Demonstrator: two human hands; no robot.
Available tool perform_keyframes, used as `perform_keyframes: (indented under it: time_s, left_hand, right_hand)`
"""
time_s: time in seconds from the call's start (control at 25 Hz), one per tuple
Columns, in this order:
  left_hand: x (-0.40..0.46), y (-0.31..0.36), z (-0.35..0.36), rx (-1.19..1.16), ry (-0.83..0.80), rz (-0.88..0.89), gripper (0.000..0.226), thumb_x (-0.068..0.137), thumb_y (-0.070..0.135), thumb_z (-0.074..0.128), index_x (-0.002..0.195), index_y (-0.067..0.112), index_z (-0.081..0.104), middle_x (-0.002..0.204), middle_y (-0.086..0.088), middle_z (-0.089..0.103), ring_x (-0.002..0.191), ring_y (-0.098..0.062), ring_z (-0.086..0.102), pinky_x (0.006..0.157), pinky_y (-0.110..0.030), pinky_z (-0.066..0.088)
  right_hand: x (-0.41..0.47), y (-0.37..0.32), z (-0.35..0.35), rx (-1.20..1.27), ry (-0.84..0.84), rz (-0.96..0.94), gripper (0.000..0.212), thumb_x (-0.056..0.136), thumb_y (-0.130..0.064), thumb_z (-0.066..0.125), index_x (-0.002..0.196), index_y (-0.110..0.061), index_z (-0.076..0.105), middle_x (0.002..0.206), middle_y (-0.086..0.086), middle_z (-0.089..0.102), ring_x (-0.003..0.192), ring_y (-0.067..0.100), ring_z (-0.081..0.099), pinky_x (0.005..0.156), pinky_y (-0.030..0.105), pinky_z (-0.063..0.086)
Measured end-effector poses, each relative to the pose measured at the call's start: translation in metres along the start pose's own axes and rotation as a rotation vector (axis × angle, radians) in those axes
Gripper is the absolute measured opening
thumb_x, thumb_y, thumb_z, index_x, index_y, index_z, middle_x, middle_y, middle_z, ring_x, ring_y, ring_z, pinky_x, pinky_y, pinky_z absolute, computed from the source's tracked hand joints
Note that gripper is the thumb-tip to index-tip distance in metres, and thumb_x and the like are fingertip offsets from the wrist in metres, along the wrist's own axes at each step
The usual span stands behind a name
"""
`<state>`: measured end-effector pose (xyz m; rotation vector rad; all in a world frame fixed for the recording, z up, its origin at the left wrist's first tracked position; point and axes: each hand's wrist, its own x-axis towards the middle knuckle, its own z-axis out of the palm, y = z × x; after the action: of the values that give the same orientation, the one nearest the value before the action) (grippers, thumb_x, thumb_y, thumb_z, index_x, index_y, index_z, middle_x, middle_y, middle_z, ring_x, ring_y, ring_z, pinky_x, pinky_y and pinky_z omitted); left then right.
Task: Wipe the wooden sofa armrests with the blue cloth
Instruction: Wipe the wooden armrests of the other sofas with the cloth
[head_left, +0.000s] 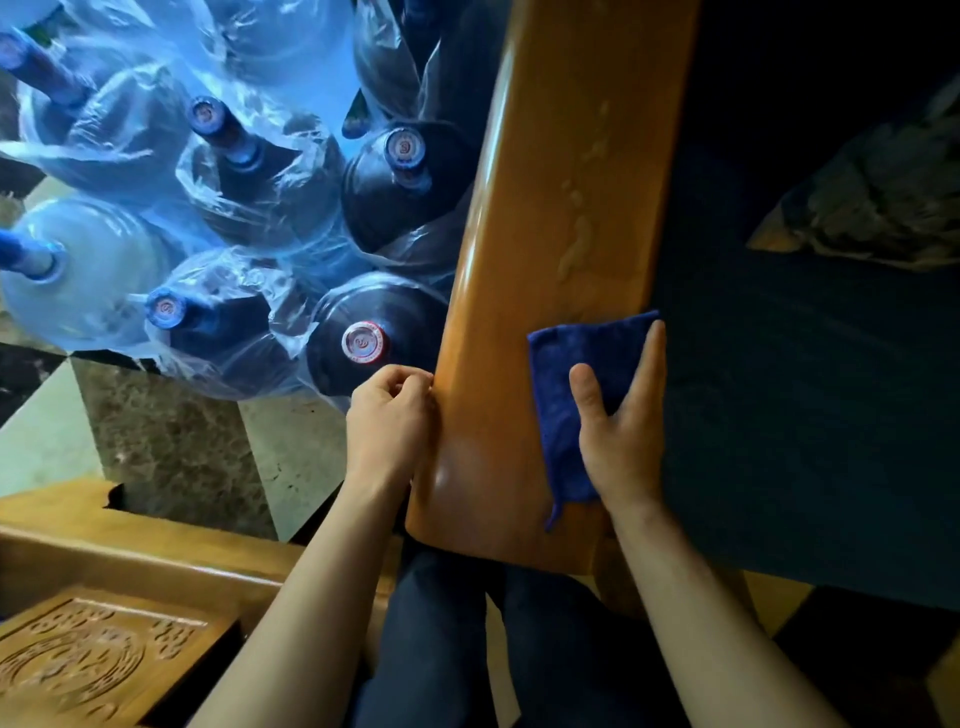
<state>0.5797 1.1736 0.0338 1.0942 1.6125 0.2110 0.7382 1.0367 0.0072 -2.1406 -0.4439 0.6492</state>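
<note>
A glossy wooden sofa armrest (545, 208) runs from the near centre up and away. The blue cloth (576, 374) lies folded on its right side near the front end. My right hand (623, 431) presses flat on the cloth, thumb spread to the left, fingers reaching over the right edge. My left hand (387, 421) is curled loosely against the armrest's left edge and holds nothing. Wet streaks shine on the wood further up.
Several large water bottles (363, 343) wrapped in clear plastic stand packed on the floor left of the armrest. A dark sofa seat cushion (805, 389) lies to the right. A carved wooden table (88, 654) sits at the lower left.
</note>
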Motion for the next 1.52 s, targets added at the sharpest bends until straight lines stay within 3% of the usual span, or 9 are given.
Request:
perform_keyframes:
  time_s: [0.28,0.36,0.6,0.8,0.92,1.0,1.2,1.36,1.52]
  left_hand:
    - [0.005,0.002,-0.003,0.003,-0.051,-0.013,0.02,0.084,0.014,0.055,0.08,0.021,0.073,0.068,-0.006,0.07,0.063,-0.02,0.06,0.073,-0.046,0.055]
    - [0.004,0.001,-0.007,-0.005,-0.068,-0.007,0.02,0.085,0.012,0.055,0.08,0.019,0.074,0.071,-0.01,0.072,0.063,-0.019,0.061,0.075,-0.046,0.056]
    - [0.006,-0.001,-0.015,-0.027,-0.087,-0.027,0.021,0.088,0.01,0.055,0.083,0.016,0.074,0.079,-0.008,0.077,0.067,-0.021,0.068,0.073,-0.044,0.06]
    - [0.011,-0.003,-0.011,-0.212,-0.016,-0.088,0.022,0.098,0.02,0.055,0.09,0.006,0.071,0.077,-0.012,0.073,0.073,-0.032,0.066,0.069,-0.039,0.054]
    - [0.021,0.003,-0.006,-0.403,-0.18,-0.263,0.044,0.107,0.038,0.042,0.106,0.005,0.071,0.09,-0.016,0.076,0.081,-0.03,0.07,0.074,-0.037,0.054]
    - [0.021,0.007,-0.002,-0.465,-0.297,-0.36,0.055,0.107,0.047,0.036,0.111,0.006,0.073,0.098,-0.017,0.079,0.087,-0.03,0.075,0.077,-0.038,0.058]
    - [0.023,0.001,0.013,-0.408,-0.268,-0.331,0.068,0.104,0.056,0.032,0.113,0.006,0.077,0.111,-0.021,0.077,0.114,-0.037,0.069,0.109,-0.05,0.048]
    - [0.021,-0.004,0.018,-0.323,-0.238,-0.321,0.063,0.1,0.063,0.033,0.116,0.021,0.077,0.112,-0.008,0.078,0.109,-0.025,0.07,0.108,-0.048,0.048]
    - [0.023,0.0,0.019,-0.351,-0.215,-0.317,0.069,0.101,0.062,0.03,0.102,0.016,0.081,0.101,-0.012,0.08,0.105,-0.029,0.073,0.105,-0.048,0.051]
  right_hand:
    - [0.097,-0.026,-0.009,0.158,-0.096,-0.061,0.106,0.084,-0.07,0.056,0.165,-0.02,0.009,0.173,0.001,0.016,0.157,0.011,0.018,0.129,0.041,0.02]
    - [0.121,-0.033,-0.008,-0.003,-0.113,-0.185,0.097,0.09,-0.072,0.045,0.165,-0.021,0.01,0.174,-0.001,0.005,0.158,0.01,0.006,0.13,0.037,0.009]
    - [0.16,-0.076,0.006,-0.791,-0.238,-0.479,0.085,0.094,-0.08,0.007,0.164,-0.032,0.011,0.174,-0.006,0.004,0.16,0.032,-0.007,0.126,0.056,-0.007]
    - [0.107,-0.082,0.04,-1.028,-0.412,-0.808,0.085,0.094,-0.078,0.025,0.164,-0.031,0.017,0.174,-0.003,0.007,0.159,0.039,0.0,0.126,0.062,0.003]
    - [0.032,-0.05,0.037,-1.022,-0.454,-0.942,0.076,0.098,-0.07,0.034,0.162,-0.03,0.027,0.173,-0.001,0.015,0.159,0.039,0.007,0.126,0.061,0.008]
    - [-0.004,-0.028,0.025,-0.994,-0.441,-0.953,0.071,0.102,-0.066,0.034,0.163,-0.029,0.026,0.173,-0.001,0.015,0.16,0.035,0.007,0.126,0.06,0.011]
    - [0.039,-0.058,0.049,-0.973,-0.269,-0.772,0.073,0.099,-0.065,0.04,0.162,-0.029,0.03,0.172,0.001,0.022,0.158,0.037,0.017,0.126,0.058,0.014]
    - [0.116,-0.115,0.097,-0.977,-0.202,-0.597,0.069,0.088,-0.051,0.056,0.152,-0.026,0.048,0.172,0.002,0.022,0.158,0.039,0.013,0.127,0.057,0.008]
    - [0.08,-0.101,0.094,-0.936,-0.133,-0.555,0.07,0.093,-0.048,0.054,0.157,-0.024,0.041,0.172,0.007,0.019,0.158,0.041,0.013,0.126,0.058,0.009]
